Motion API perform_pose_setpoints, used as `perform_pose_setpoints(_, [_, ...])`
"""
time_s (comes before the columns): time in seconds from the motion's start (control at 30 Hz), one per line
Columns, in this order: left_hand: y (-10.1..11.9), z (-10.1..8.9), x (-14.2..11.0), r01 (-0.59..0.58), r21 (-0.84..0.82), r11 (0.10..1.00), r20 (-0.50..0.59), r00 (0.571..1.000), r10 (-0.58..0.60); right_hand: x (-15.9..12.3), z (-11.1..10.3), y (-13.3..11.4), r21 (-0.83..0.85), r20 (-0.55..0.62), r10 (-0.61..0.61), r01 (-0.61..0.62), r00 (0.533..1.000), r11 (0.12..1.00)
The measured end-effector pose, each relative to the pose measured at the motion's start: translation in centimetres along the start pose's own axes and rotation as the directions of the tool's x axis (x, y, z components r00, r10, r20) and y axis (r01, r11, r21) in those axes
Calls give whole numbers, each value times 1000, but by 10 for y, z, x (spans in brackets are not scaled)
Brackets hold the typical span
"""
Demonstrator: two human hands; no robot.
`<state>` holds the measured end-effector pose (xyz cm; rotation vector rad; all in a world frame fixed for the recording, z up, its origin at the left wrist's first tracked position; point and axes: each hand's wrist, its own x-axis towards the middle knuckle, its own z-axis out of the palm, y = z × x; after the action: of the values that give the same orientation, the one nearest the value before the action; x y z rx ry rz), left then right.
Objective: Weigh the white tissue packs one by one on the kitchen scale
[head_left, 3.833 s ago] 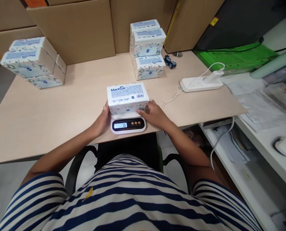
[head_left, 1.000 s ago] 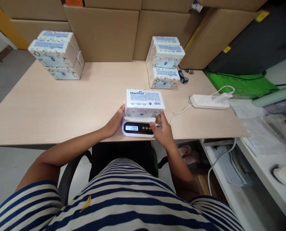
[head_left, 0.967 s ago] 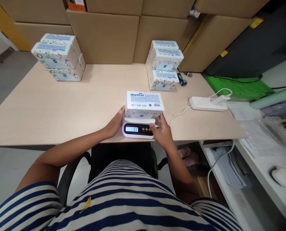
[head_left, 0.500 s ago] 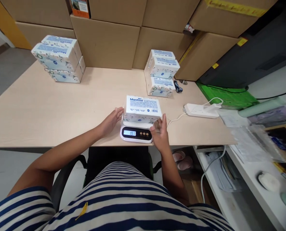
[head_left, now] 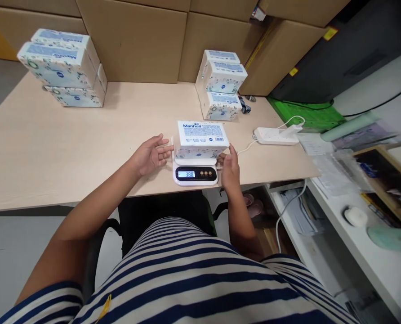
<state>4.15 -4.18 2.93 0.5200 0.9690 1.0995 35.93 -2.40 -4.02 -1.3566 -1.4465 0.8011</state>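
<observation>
A white Manhua tissue pack (head_left: 202,138) rests on a small white kitchen scale (head_left: 195,171) whose display reads 388. My left hand (head_left: 150,154) hovers open just left of the pack, fingers spread and off it. My right hand (head_left: 230,165) stands open beside the pack's right end, close to it and the scale's right edge; I cannot tell whether it touches.
Stacked tissue packs sit at the back left (head_left: 60,67) and back centre (head_left: 220,83) of the wooden desk (head_left: 69,144). Cardboard boxes (head_left: 133,38) line the back. A white power strip (head_left: 274,135) lies right. A cluttered white shelf (head_left: 355,211) runs along the right.
Both hands have come off the sides of the pack and opened. The scale reading rose to 388. The camera view shifted slightly.
</observation>
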Motion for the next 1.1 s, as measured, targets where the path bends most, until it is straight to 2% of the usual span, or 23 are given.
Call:
perform_pose_setpoints(0.07, [-1, -2, 2, 9, -18, 1000, 15, 1000, -9, 11, -4, -4, 53, 9, 60, -60, 998, 997])
perform_pose_setpoints(0.17, [-2, -3, 4, 30, -52, 998, 23, 999, -29, 36, -10, -12, 86, 121, 156, -167, 980, 982])
perform_pose_setpoints(0.33, [1, -9, 0, 14, -90, 996, 65, 998, -8, 71, -6, -30, 31, 347, 282, -311, 895, 950])
perform_pose_setpoints(0.43, [6, -16, -1, -47, -64, 997, 4, 999, 48, 83, 5, -47, 46, 466, 240, -294, 852, 955])
perform_pose_setpoints(0.57, [13, -22, -1, -136, 16, 991, -101, 985, 137, 101, 18, -64, 12, 586, 155, -199, 795, 980])
perform_pose_setpoints(0.7, [13, -17, -4, -204, 121, 971, -69, 974, 214, 111, 24, -62, 27, 622, 138, -198, 771, 980])
perform_pose_setpoints(0.87, [5, -9, -6, -259, 224, 940, -69, 957, 280, 105, 24, -53, 113, 660, 110, -243, 743, 963])
perform_pose_setpoints(1.0, [3, -9, -5, -248, 218, 944, -103, 956, 275, 100, 23, -52, 110, 652, 143, -280, 744, 954])
perform_pose_setpoints(1.1, [8, -8, -10, -232, 244, 942, -111, 958, 265, 100, 24, -51, 111, 651, 126, -258, 749, 960])
